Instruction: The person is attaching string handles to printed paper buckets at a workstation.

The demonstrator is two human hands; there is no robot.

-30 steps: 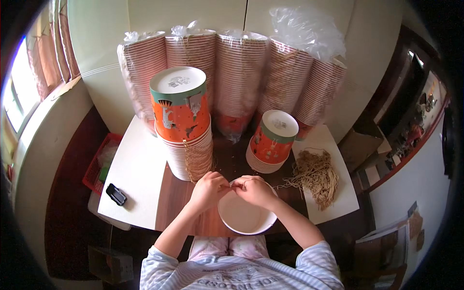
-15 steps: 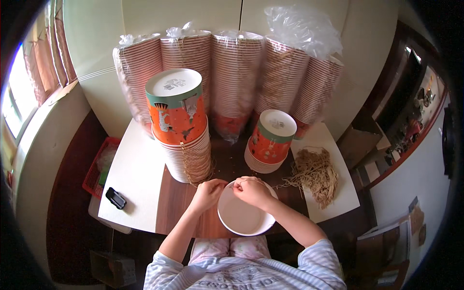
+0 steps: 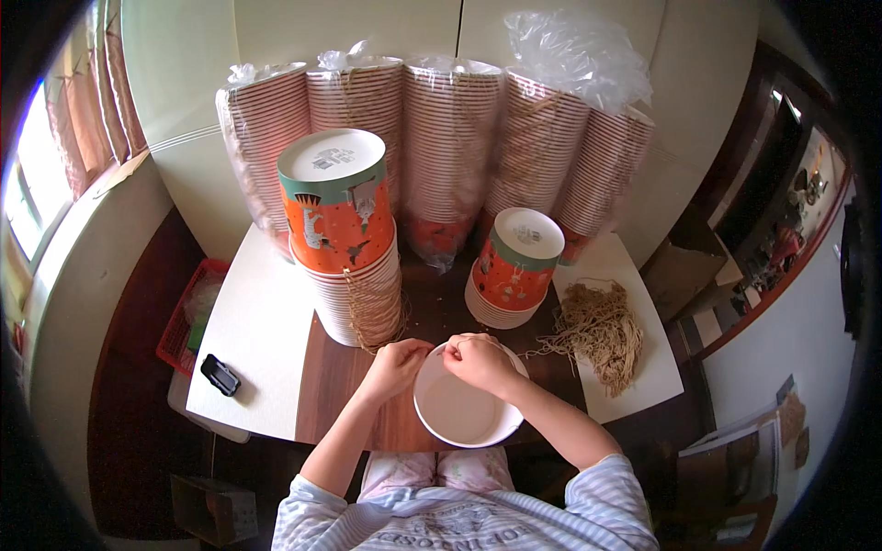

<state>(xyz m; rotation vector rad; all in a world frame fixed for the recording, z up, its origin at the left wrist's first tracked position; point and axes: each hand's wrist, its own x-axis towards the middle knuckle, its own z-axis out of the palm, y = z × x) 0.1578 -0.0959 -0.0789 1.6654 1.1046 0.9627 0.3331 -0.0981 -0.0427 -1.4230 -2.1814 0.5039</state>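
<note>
A white-lined paper bucket (image 3: 459, 413) stands at the table's near edge with its mouth up. My right hand (image 3: 476, 361) reaches over its far rim, fingers closed, thumb on the inner side. Just left of the rim, my left hand (image 3: 397, 369) is closed in a pinch; whatever it holds is too small to make out. Right of the bucket lies a tangled heap of tan twine cords (image 3: 602, 335), with a strand trailing toward my right hand. Beyond my left hand rises a tall nested stack of upside-down orange-and-green buckets (image 3: 338, 220), with looped cords down its side.
A shorter upside-down bucket stack (image 3: 524, 262) stands beyond my right hand. Several tall plastic-wrapped bucket stacks (image 3: 450, 147) line the back. A small black object (image 3: 220, 375) lies on the table's left part, and a red basket (image 3: 179, 321) sits beyond that edge.
</note>
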